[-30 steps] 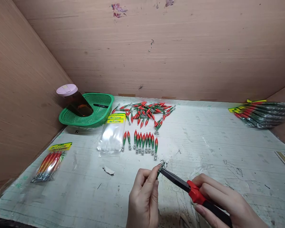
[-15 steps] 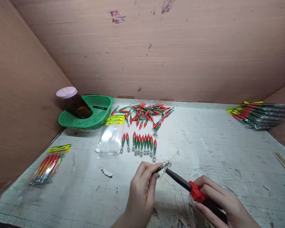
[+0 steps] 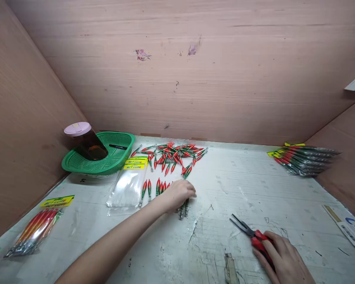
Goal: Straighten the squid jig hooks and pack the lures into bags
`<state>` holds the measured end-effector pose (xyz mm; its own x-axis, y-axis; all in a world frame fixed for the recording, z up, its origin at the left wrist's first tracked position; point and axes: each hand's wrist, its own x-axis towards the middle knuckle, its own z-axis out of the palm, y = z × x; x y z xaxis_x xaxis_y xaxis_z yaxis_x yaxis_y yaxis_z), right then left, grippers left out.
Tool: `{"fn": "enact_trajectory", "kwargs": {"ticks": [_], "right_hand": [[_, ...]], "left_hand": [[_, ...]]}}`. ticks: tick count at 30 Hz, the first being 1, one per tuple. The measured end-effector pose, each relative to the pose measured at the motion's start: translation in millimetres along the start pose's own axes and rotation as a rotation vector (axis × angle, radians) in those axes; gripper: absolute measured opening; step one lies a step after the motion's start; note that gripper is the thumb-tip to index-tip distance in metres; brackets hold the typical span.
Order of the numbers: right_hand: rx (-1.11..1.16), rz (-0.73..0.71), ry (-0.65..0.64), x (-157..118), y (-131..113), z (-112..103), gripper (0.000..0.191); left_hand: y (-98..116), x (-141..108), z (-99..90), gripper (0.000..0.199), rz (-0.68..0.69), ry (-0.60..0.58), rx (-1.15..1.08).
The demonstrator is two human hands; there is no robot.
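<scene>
My left hand point(image 3: 179, 194) reaches over the right end of a row of red-and-green lures point(image 3: 158, 187), its fingers curled down at the lures there; whether it grips one is hidden. Behind it lies a loose pile of similar lures point(image 3: 174, 156). In my right hand point(image 3: 284, 256), at the lower right, are red-handled pliers point(image 3: 258, 236), with their jaws apart and pointing up and left. Clear bags with yellow headers point(image 3: 128, 183) lie left of the row.
A green basket point(image 3: 115, 167) at the back left holds a tilted dark bottle point(image 3: 90, 146) and a black pen point(image 3: 117, 147). Filled lure packs lie at the left point(image 3: 37, 228) and back right point(image 3: 304, 159). A printed card point(image 3: 347, 227) is at the right edge.
My left hand has moved from in front of the pliers, where it held a lure, up to the row. The pliers have drawn away and their jaws have opened. The view has shifted.
</scene>
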<state>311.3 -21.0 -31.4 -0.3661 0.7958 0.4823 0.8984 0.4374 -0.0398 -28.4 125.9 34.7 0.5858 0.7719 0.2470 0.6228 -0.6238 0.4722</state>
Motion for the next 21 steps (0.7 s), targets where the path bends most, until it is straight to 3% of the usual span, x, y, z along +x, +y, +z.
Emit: {"fn": "enact_trajectory", "kwargs": {"ticks": [5, 8, 10, 13, 15, 18, 21], "right_hand": [[-0.027, 0.150, -0.012, -14.1, 20.3, 11.3, 0.042], [-0.027, 0.239, -0.069, -13.3, 32.9, 7.9, 0.048], [-0.019, 0.305, -0.059, 3.4, 32.3, -1.6, 0.048], [0.214, 0.417, -0.066, 59.6, 10.4, -16.6, 0.041], [0.480, 0.493, -0.299, 110.5, -14.3, -16.7, 0.031], [0.567, 0.501, -0.437, 184.5, -50.7, 7.8, 0.018], [0.574, 0.638, -0.540, 237.1, -75.4, 47.7, 0.022]], "left_hand": [[-13.6, 43.9, -10.9, 0.030, -0.446, 0.028, 0.117], [-15.8, 67.8, -10.6, 0.034, -0.614, -0.009, 0.110], [-15.6, 77.0, -10.3, 0.034, -0.690, -0.029, 0.068], [-16.9, 82.8, -13.4, 0.034, -0.765, -0.019, -0.048], [-20.1, 83.0, -18.4, 0.032, -0.792, 0.015, -0.163], [-26.2, 76.1, -28.3, 0.030, -0.814, 0.106, -0.387], [-29.2, 56.3, -37.7, 0.030, -0.818, 0.256, -0.638]]}}
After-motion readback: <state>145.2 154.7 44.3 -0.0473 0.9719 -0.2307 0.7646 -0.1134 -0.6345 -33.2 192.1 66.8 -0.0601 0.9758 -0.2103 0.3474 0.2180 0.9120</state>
